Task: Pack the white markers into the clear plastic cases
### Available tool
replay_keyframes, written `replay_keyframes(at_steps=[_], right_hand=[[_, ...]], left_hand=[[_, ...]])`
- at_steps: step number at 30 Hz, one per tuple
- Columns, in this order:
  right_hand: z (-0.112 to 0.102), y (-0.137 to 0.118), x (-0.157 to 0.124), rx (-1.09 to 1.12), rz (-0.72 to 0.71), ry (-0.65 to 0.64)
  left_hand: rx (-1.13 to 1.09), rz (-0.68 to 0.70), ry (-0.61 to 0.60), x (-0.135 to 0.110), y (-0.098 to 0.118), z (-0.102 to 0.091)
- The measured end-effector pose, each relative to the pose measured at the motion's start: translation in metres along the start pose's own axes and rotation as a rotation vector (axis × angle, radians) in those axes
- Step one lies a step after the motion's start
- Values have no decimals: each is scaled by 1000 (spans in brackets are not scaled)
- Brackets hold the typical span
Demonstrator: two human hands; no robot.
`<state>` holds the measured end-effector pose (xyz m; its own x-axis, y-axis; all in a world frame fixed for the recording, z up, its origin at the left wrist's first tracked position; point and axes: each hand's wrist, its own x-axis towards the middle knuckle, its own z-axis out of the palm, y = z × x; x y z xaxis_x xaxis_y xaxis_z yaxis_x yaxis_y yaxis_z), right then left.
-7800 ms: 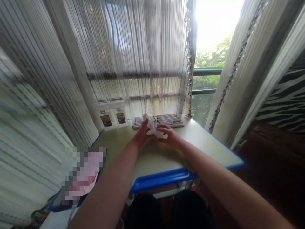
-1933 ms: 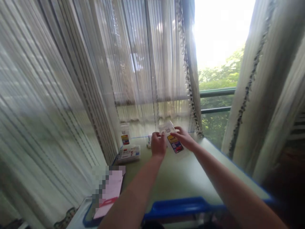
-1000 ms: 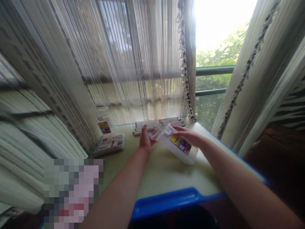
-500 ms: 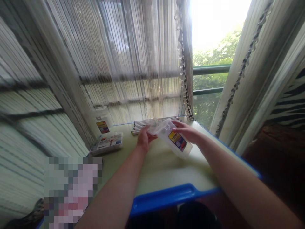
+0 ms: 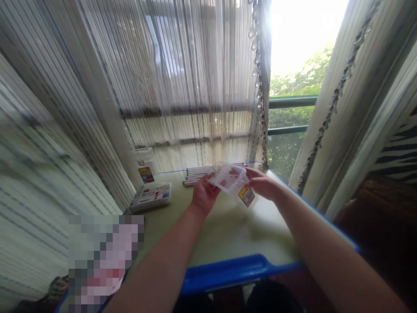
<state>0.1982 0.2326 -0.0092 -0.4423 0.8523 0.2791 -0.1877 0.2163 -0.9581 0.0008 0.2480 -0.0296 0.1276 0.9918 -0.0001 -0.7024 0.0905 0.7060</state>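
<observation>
A clear plastic case (image 5: 232, 184) with a yellow and blue label hangs tilted above the table, held between both hands. My left hand (image 5: 206, 193) is closed on its lid end at the left. On the right, my right hand (image 5: 262, 186) grips the case body beside the label, thumb on the near face. The case's opening faces up and toward me, and its inside looks see-through. Behind the hands, several marker pens (image 5: 198, 174) lie in a row on the table, partly hidden by the case.
At the table's back left stands another clear case (image 5: 145, 167) with a similar label. Before it lies a flat box (image 5: 152, 195) with a printed top. The pale table (image 5: 224, 239) has a raised blue front edge (image 5: 228, 270). String curtains (image 5: 192, 78) hang behind.
The case has been tipped so that its opening shows more and its label has turned lower and smaller. Both hands keep their hold. The whole view has shifted slightly.
</observation>
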Motion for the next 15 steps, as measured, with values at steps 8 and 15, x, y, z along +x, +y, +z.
replay_keyframes(at_steps=[8,15], right_hand=[[-7,13,6,-99,-68,50],[9,44,18,-452,-248,109]], left_hand=[[-17,36,-28,-6,8,9],[47,115,-83,-5,21,4]])
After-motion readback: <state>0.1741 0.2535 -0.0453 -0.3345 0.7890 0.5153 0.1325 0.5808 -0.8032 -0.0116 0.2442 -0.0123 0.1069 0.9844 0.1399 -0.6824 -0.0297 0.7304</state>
